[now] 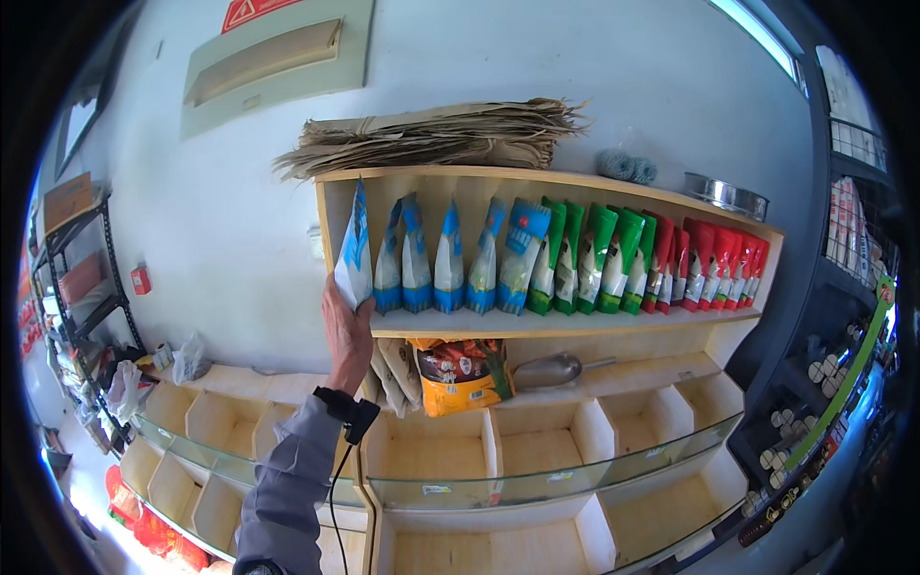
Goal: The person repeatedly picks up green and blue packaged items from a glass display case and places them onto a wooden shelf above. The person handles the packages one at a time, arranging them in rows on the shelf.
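My left hand [348,332] reaches up from the lower left in a grey sleeve, a black strap with a cabled device at the wrist. It grips the lower part of a blue-and-white packaged pouch [354,269], held upright at the left end of the upper wooden shelf [460,327]. To its right stands a row of blue-and-clear pouches [448,266]. Green-topped pouches [595,262] follow, then red-topped pouches [701,266], all facing sideways. My right hand is out of view.
Dried leaf bundles [445,136], a bag of bluish scourers [625,165] and a round metal sieve [726,195] lie on top. Below are an orange-and-brown bag [463,377], a metal scoop [550,369] and wooden bins [431,449] with a glass front edge [532,483].
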`<action>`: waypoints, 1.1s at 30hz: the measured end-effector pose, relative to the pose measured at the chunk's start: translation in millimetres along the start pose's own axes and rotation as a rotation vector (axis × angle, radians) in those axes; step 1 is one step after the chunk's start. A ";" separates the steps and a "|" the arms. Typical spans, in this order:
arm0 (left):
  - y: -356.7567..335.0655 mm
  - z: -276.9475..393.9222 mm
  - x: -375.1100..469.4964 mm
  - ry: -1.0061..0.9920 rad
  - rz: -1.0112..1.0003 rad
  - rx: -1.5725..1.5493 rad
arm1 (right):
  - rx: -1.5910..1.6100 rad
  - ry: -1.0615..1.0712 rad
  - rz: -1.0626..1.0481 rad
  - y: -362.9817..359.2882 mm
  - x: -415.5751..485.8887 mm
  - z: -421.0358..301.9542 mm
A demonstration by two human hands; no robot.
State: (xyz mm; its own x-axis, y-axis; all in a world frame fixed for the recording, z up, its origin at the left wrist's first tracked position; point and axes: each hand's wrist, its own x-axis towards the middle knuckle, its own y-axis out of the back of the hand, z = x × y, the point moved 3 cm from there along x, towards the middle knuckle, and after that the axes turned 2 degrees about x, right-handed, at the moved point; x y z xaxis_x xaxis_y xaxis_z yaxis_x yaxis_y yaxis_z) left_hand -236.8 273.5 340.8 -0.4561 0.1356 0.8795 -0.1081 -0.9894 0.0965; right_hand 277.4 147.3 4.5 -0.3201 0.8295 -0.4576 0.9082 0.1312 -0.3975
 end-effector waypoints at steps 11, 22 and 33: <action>-23.4 3.0 -6.1 0.045 -0.018 0.128 | 0.001 -0.010 -0.012 -5.0 8.4 3.9; -35.7 -32.2 14.5 0.270 -0.057 -0.139 | 0.015 -0.002 0.001 3.2 17.0 9.5; -24.1 -14.2 28.1 0.388 -0.231 -0.461 | 0.063 -0.063 -0.024 8.0 33.3 13.0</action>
State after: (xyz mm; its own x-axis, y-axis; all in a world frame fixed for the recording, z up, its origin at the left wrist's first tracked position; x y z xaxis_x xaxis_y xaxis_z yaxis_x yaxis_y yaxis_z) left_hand -259.6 301.8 356.6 -0.6525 0.4363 0.6196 -0.5708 -0.8208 -0.0230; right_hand 270.6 168.9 -24.3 -0.3596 0.7906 -0.4956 0.8821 0.1148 -0.4569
